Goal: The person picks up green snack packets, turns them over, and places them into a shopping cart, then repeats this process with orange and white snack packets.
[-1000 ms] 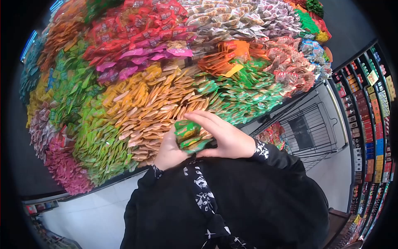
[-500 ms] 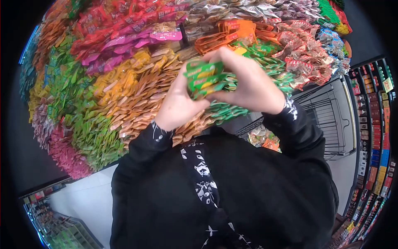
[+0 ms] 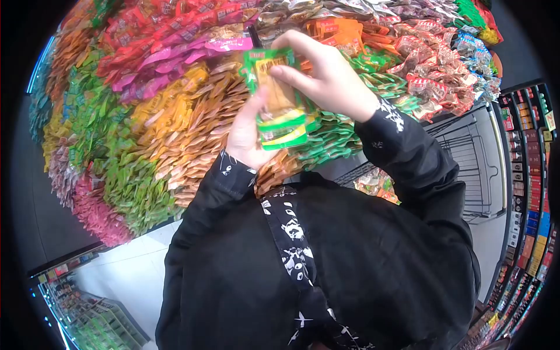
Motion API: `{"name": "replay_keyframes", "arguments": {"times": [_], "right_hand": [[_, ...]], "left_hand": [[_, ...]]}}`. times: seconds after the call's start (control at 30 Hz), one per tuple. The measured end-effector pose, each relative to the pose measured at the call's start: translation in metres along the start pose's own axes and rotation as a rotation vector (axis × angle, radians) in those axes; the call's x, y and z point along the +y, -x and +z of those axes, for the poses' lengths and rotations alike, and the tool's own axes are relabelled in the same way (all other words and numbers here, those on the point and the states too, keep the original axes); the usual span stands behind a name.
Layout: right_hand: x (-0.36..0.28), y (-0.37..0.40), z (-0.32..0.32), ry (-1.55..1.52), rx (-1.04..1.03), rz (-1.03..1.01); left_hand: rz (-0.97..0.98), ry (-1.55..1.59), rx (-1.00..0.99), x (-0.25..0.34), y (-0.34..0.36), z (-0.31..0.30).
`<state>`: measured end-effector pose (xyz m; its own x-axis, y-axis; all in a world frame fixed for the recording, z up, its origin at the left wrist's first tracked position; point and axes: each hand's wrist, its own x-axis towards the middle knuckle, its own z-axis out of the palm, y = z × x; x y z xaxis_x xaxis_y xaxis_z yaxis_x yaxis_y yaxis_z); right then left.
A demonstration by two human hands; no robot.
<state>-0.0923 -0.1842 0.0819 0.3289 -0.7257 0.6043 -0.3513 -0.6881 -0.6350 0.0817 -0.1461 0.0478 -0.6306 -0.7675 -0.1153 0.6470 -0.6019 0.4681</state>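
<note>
Several green and yellow packets [image 3: 278,96] are stacked between my hands, the front one facing up toward the camera. My left hand [image 3: 249,129] grips the lower left side of the stack, thumb lying on the front packet. At the upper right, my right hand [image 3: 326,76] has its thumb on the front packet and its fingers behind the top edge. Below and around them spreads a display of snack packets [image 3: 204,119] in orange, yellow, green, pink and red rows.
A black wire cart [image 3: 466,166] stands at the right, with mixed packets [image 3: 376,185] near its left end. Shelves of boxed goods [image 3: 531,192] line the far right. More shelving [image 3: 99,321] is at the lower left, beyond the pale floor [image 3: 131,274].
The packets have turned from edge-on to face up and now show their length. My right hand has moved slightly up and left, its thumb now on the front packet.
</note>
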Motion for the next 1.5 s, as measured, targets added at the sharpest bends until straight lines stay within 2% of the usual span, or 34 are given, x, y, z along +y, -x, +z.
{"name": "replay_keyframes", "arguments": {"times": [0.03, 0.1, 0.17, 0.23, 0.3, 0.37, 0.53, 0.6, 0.63, 0.7, 0.73, 0.77, 0.83, 0.87, 0.9, 0.97, 1.03, 1.13, 1.2, 1.23, 1.3, 1.37, 1.43, 1.47, 1.5], "right_hand": [[0.001, 0.001, 0.006, -0.002, 0.000, 0.002], [0.002, 0.003, 0.016, -0.241, 0.038, 0.175], [0.004, 0.001, 0.018, -0.204, 0.069, 0.151], [0.008, 0.000, 0.016, 0.042, 0.105, 0.089], [0.003, 0.001, 0.019, 0.001, 0.083, 0.096], [-0.003, 0.001, 0.024, -0.010, 0.006, 0.066], [-0.005, 0.004, 0.031, 0.110, 0.092, -0.060], [-0.018, 0.006, 0.025, -0.066, -0.057, 0.251], [-0.018, 0.006, 0.025, -0.065, -0.056, 0.255], [-0.018, 0.004, 0.026, -0.597, -0.033, 0.360], [-0.024, 0.004, 0.018, -0.592, -0.043, 0.451], [-0.020, 0.006, 0.015, -0.655, 0.024, 0.447], [-0.015, 0.017, 0.000, -0.682, 0.128, 0.446], [-0.016, 0.023, -0.007, -0.700, 0.221, 0.436], [-0.021, 0.032, -0.014, -0.715, 0.314, 0.425], [-0.027, 0.056, -0.026, -0.754, 0.402, 0.524], [-0.021, 0.086, -0.036, -0.828, 0.397, 0.638], [-0.010, 0.130, -0.029, -0.829, 0.481, 0.714], [-0.014, 0.140, -0.018, -0.726, 0.525, 0.688], [-0.015, 0.142, -0.013, -0.669, 0.533, 0.674], [-0.013, 0.145, -0.008, -0.617, 0.507, 0.651], [-0.014, 0.143, -0.003, -0.509, 0.414, 0.556], [-0.013, 0.143, 0.001, -0.482, 0.407, 0.567], [-0.012, 0.143, 0.002, -0.376, 0.363, 0.594], [-0.011, 0.143, 0.003, -0.271, 0.318, 0.619]], "left_hand": [[0.014, 0.116, 0.012, 0.000, 0.002, -0.001], [0.040, 0.050, 0.054, 0.001, 0.004, -0.002], [0.110, 0.036, 0.123, 0.004, 0.008, -0.001], [0.131, 0.067, 0.118, 0.006, 0.012, 0.001], [0.080, -0.029, 0.113, 0.008, 0.018, -0.005], [0.107, 0.020, 0.107, 0.006, 0.020, -0.003], [0.159, -0.043, 0.150, 0.009, 0.026, -0.011], [0.115, 0.033, 0.058, 0.013, 0.029, -0.016], [0.112, 0.035, 0.059, 0.014, 0.029, -0.018], [0.128, 0.065, 0.007, 0.018, 0.029, -0.013], [0.145, 0.017, 0.003, 0.021, 0.031, -0.008], [0.145, 0.018, 0.004, 0.024, 0.032, -0.011], [0.291, -0.043, -0.057, 0.033, 0.038, -0.018], [0.313, -0.089, 0.057, 0.035, 0.042, -0.015], [0.391, -0.229, 0.060, 0.036, 0.048, -0.015], [0.433, -0.378, 0.048, 0.040, 0.060, -0.023], [0.419, -0.486, 0.073, 0.042, 0.076, -0.037], [0.364, -0.700, 0.119, 0.039, 0.098, -0.050], [0.253, -0.899, 0.128, 0.042, 0.108, -0.060], [0.251, -0.901, 0.128, 0.038, 0.112, -0.065], [0.178, -1.173, 0.357, 0.031, 0.119, -0.071], [0.113, -1.123, 0.326, 0.026, 0.101, -0.041], [0.153, -1.399, 0.059, 0.024, 0.087, -0.034], [0.109, -1.236, 0.100, 0.018, 0.085, -0.031], [0.111, -1.236, 0.102, 0.016, 0.081, -0.027]]}}
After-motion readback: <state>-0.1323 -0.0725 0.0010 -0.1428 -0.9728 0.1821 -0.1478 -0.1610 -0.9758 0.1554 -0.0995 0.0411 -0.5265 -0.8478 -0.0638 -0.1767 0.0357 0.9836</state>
